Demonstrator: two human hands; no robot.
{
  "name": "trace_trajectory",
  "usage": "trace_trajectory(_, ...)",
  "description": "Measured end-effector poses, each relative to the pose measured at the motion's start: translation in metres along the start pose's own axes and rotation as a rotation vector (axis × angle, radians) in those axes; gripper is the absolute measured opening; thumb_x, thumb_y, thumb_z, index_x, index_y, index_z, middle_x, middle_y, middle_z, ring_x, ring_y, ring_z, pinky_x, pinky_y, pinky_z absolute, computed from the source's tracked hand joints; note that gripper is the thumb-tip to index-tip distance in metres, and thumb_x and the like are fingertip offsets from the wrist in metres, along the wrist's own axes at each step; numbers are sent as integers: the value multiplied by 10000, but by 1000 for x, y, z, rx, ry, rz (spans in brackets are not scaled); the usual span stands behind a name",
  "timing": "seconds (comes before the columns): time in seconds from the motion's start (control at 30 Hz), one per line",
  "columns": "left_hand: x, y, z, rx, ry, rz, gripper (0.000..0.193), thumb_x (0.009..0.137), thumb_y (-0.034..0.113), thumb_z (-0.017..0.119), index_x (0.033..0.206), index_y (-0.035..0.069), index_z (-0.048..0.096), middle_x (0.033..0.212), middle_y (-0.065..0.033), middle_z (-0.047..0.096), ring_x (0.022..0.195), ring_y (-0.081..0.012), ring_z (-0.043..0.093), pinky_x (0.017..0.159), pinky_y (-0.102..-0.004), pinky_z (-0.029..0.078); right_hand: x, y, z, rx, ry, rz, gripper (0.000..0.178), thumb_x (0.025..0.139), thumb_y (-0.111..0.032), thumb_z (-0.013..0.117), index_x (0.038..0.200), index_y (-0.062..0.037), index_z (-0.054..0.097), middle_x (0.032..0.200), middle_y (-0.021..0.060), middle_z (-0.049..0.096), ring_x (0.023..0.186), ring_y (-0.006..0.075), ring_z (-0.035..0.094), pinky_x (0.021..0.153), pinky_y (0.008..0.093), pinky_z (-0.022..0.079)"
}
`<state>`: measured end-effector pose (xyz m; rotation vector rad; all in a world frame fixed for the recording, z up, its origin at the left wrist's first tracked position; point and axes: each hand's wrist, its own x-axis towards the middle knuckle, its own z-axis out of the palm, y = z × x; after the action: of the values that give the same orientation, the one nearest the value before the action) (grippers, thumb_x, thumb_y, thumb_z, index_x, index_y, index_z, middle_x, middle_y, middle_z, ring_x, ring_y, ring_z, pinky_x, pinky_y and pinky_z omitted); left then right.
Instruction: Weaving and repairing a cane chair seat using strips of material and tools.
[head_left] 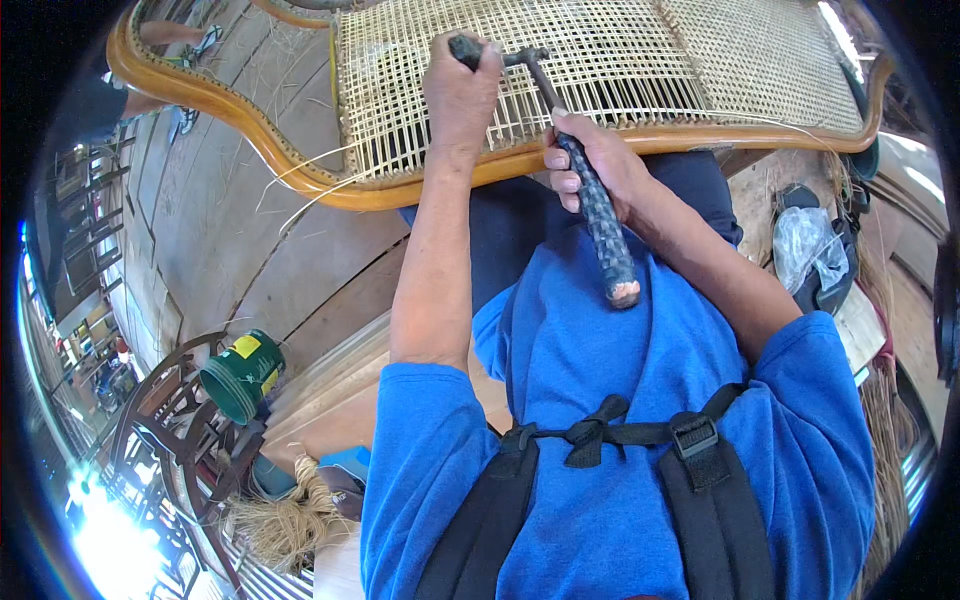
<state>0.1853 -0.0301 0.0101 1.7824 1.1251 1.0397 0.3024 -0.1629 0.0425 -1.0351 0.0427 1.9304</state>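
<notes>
A curved, varnished wooden furniture frame [480, 182] lies across my lap, with woven cane webbing [590, 60] stretched inside it. My left hand [462, 105] is closed around a tool with a dark, wrapped handle [464, 50], over the weave; its tip is hidden. In my right hand [607, 165] is a hammer [597, 215], gripped high on its black-wrapped handle, whose butt points toward my chest. The metal hammer head lies beside the left hand's tool; whether they touch I cannot tell. Along the near rail, the cane strands are more open, and loose ends stick out at the left.
A dark green bucket [243, 377] lies tipped at the lower left, by stacked dark wooden chairs [165, 430]. Below it is a bundle of pale fibre [285, 520]. At the right sits a clear plastic bag [805, 245] on a dark bag. Another person's leg [145, 103] shows at the upper left.
</notes>
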Motion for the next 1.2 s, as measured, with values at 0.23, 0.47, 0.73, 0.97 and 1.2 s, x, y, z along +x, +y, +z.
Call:
trace_trajectory(0.23,16,10,-17,-354,151,-173,247,828,156,641,951,4,491,711,-73,581,538,-96,556,470,-218,486,-3,-7,-10,92,87,-88,321,892,-430,506,817,-122,461,623,-28,441,454,108,441,387,289,387)
trace_trajectory(0.47,28,-1,-2,-282,15,-230,192,849,141,625,917,28,485,708,-38,556,545,-85,523,500,-215,453,0,-15,-9,64,153,-107,265,897,-382,505,810,-138,449,630,-34,439,470,100,445,392,283,383)
trace_trajectory(0.73,30,-12,-2,-121,7,-123,257,829,187,656,948,15,506,721,-60,590,536,-90,559,477,-207,487,11,-11,-1,139,108,-137,262,897,-370,500,857,-118,442,634,-24,440,485,113,450,431,297,401)
trace_trajectory(0.97,18,-1,-2,-220,3,-215,259,825,189,656,957,21,510,725,-49,589,557,-88,550,498,-212,476,13,-8,-1,128,90,-120,292,897,-408,508,864,-124,447,628,-31,431,472,105,447,395,289,401)
trace_trajectory(1.2,18,-4,5,51,14,-44,246,833,202,643,948,24,517,716,-35,579,586,-81,540,526,-224,453,5,-4,-4,95,48,-3,295,910,-411,474,869,-121,449,612,-23,435,438,107,424,361,296,397)
